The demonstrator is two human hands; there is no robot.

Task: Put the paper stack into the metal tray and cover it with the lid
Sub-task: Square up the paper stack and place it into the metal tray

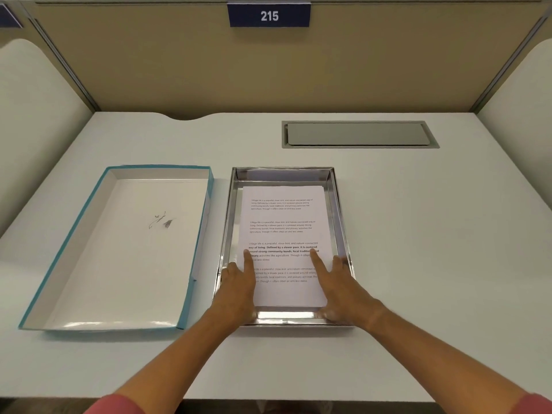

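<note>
The paper stack [283,234] lies flat inside the metal tray [339,204] on the counter [418,234]. Both hands — left hand [239,286], right hand [337,285] — rest spread, index fingertips pressing the top sheet, probably squaring it. The lid [119,249] waits upturned just left of the tray, not yet fitted.

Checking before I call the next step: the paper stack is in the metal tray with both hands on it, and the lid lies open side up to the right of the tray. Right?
Not quite. In the head view the lid lies to the left of the metal tray, not the right. The rest holds: the paper stack is in the tray, the left hand and right hand are on it, and the lid is open side up.
</note>
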